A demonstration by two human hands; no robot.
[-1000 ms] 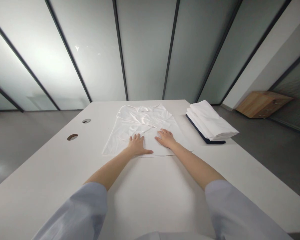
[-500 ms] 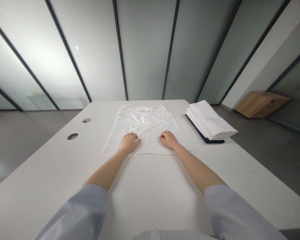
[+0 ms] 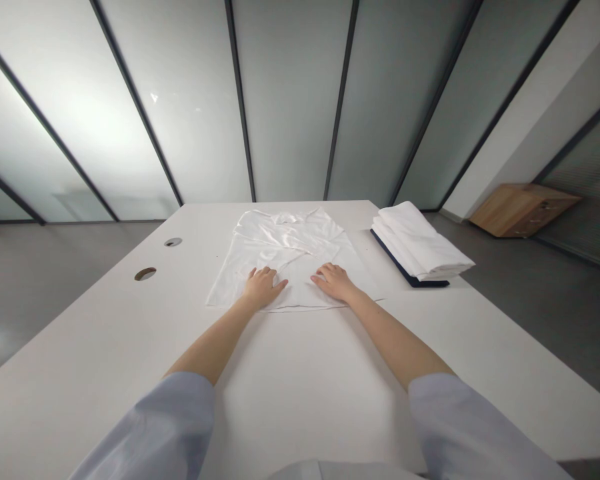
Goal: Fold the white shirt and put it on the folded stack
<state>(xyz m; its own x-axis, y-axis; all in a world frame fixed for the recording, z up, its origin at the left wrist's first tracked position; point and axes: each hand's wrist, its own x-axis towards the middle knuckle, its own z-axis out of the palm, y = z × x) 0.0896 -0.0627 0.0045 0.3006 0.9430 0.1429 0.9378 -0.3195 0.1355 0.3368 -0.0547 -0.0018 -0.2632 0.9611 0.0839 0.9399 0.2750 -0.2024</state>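
Note:
A shiny white garment (image 3: pixel 290 233), which looks like a shirt, lies spread on the white table (image 3: pixel 310 373) with its straight edge towards me and some wrinkles across its far half. On the near left part of the cloth rests my left hand (image 3: pixel 263 287), palm down, thumb stretched out to the right. My right hand (image 3: pixel 334 281) lies on the near right part, its thumb and fingers apart. Both hands are open and touch the cloth without gripping it.
To the right stands a stack of folded white cloths (image 3: pixel 420 243) over a dark blue folded piece (image 3: pixel 405 270). Two round holes pierce the tabletop at left, one with a grey cap (image 3: pixel 173 242). A wooden cabinet (image 3: pixel 523 210) stands on the floor beyond, near frosted glass panels.
Both hands have opened from a loosely curled pose, and their thumbs now stretch towards each other. The garment lies almost as before.

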